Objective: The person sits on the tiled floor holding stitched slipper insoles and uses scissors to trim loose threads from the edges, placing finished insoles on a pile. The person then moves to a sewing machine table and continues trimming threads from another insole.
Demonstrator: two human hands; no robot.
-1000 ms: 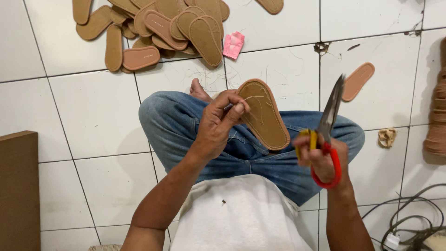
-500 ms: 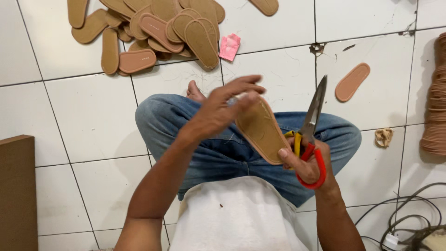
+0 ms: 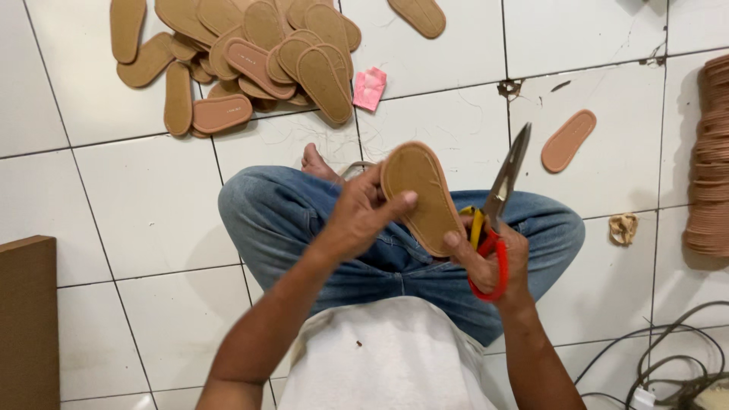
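Note:
I sit cross-legged on a white tiled floor in blue jeans. My left hand [image 3: 363, 214] grips a tan shoe sole [image 3: 422, 193] by its left edge, thumb across its face, holding it above my lap. My right hand [image 3: 495, 257] holds scissors [image 3: 497, 209] with red and yellow handles, blades together and pointing up, just right of the sole. My right thumb tip touches the sole's lower right edge.
A heap of tan and brown soles [image 3: 250, 53] lies on the floor ahead. One single sole [image 3: 568, 140] lies to the right and another [image 3: 416, 15] at the top, with a pink scrap [image 3: 370, 88] between. A stack of soles [image 3: 710, 159] stands at the right edge. Cables [image 3: 668, 364] lie lower right; a brown board [image 3: 26, 319] is lower left.
My left hand turned and regripped the sole, which now stands more upright and nearer the scissors. My right hand stayed in about the same place, with the scissors still pointing up.

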